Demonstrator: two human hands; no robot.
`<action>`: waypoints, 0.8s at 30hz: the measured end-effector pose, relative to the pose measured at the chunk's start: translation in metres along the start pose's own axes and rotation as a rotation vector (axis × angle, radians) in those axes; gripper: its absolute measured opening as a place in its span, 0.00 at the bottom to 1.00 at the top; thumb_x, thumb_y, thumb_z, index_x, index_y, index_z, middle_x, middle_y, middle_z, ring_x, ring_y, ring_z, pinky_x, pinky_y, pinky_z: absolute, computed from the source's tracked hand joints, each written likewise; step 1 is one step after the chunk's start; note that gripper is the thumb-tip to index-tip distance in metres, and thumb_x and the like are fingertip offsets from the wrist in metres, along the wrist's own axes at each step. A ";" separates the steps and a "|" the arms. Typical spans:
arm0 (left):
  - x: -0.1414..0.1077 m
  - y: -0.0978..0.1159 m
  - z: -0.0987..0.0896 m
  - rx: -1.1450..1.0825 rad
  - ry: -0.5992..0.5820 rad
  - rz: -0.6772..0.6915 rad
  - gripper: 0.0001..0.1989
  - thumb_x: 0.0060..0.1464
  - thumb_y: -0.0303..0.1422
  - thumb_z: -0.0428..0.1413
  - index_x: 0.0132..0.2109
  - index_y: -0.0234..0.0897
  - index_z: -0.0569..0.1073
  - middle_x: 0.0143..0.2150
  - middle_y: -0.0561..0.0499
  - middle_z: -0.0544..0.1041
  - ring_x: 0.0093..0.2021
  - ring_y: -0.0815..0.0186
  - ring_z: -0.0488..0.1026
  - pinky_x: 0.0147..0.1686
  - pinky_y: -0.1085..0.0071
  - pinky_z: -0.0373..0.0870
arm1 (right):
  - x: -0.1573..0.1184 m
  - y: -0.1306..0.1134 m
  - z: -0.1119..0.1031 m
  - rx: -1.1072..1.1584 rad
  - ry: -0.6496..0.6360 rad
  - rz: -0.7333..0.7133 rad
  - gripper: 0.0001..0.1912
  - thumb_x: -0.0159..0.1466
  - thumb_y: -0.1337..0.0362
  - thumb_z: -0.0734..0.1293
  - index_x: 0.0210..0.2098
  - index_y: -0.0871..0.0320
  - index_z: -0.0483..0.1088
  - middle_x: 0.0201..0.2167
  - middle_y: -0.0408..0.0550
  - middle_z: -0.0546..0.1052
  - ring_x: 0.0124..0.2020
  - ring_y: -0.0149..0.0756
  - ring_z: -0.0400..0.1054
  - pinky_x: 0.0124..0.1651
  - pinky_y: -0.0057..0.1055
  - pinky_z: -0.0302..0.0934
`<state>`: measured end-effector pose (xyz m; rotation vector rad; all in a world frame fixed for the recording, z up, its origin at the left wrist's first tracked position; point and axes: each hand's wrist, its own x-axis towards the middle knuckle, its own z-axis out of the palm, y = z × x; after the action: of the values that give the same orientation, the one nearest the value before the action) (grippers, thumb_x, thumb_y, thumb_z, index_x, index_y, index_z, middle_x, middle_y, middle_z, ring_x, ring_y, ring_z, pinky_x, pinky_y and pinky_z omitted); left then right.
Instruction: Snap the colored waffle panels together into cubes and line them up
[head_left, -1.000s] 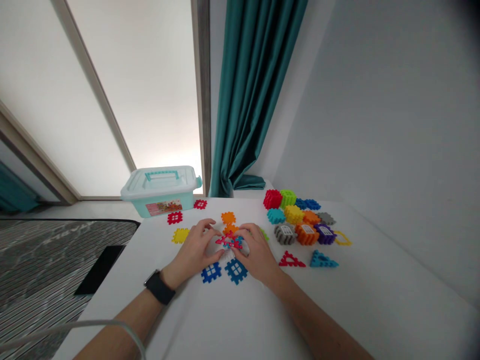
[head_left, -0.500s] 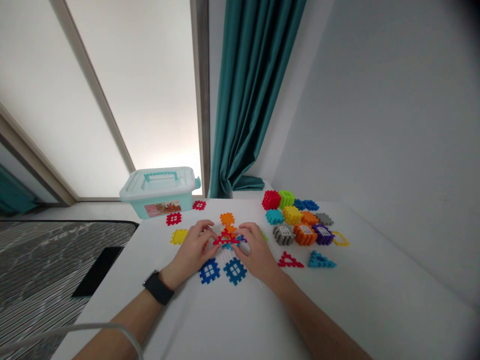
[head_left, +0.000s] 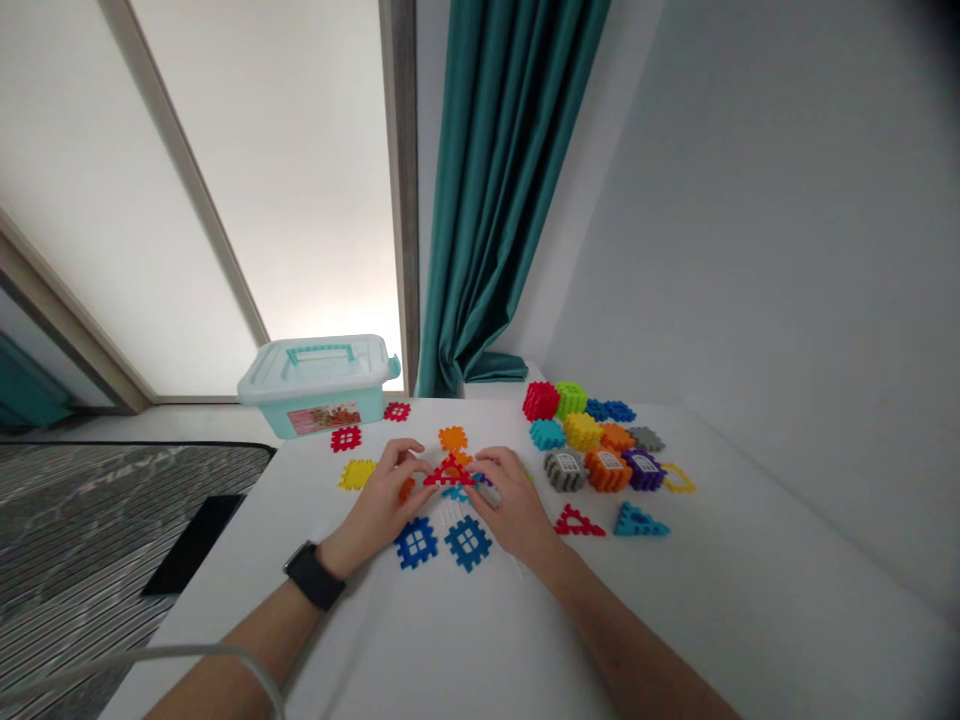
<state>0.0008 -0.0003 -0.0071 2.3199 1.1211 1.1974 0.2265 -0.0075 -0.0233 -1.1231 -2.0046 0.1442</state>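
Observation:
A red triangular waffle block [head_left: 450,473] stands between my left hand [head_left: 386,500] and my right hand [head_left: 510,495]. The fingertips of both hands press on its corners, and it appears to be held just above the table. An orange block [head_left: 453,438] lies just beyond it, and small blue and purple pieces are partly hidden beneath my fingers. Close to my wrists lie a blue square block [head_left: 416,543] and a second blue square block [head_left: 467,543].
A heap of several chunky coloured blocks [head_left: 592,430] lies to the right on the white table [head_left: 397,640], with red and blue triangles [head_left: 579,522] at its front. A mint plastic box [head_left: 315,400] stands at the far left corner. Red and yellow flat pieces lie near it.
The red triangular block sits more upright and complete between my fingers, and both hands have drawn slightly closer around it. The camera has shifted slightly.

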 end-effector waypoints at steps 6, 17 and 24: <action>0.001 -0.001 0.001 -0.008 0.023 -0.021 0.03 0.62 0.31 0.56 0.42 0.40 0.74 0.52 0.46 0.67 0.53 0.59 0.70 0.56 0.59 0.71 | 0.000 -0.003 0.000 0.053 -0.004 -0.007 0.10 0.63 0.69 0.67 0.44 0.53 0.70 0.48 0.52 0.71 0.52 0.46 0.67 0.54 0.45 0.66; 0.000 -0.008 0.003 0.017 0.009 -0.033 0.04 0.62 0.34 0.57 0.43 0.40 0.75 0.53 0.46 0.66 0.50 0.60 0.70 0.53 0.60 0.72 | 0.001 -0.009 -0.001 0.085 0.023 -0.025 0.11 0.63 0.71 0.65 0.44 0.54 0.69 0.46 0.53 0.71 0.51 0.45 0.66 0.54 0.45 0.65; 0.001 -0.003 0.000 -0.010 -0.004 -0.051 0.05 0.64 0.33 0.54 0.42 0.40 0.75 0.53 0.46 0.66 0.53 0.59 0.69 0.55 0.59 0.69 | 0.001 -0.005 -0.004 0.093 0.003 -0.015 0.09 0.67 0.67 0.63 0.46 0.53 0.71 0.50 0.53 0.71 0.53 0.45 0.66 0.56 0.46 0.64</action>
<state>-0.0006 0.0026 -0.0086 2.2715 1.1635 1.1770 0.2256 -0.0111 -0.0176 -1.0484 -1.9828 0.2253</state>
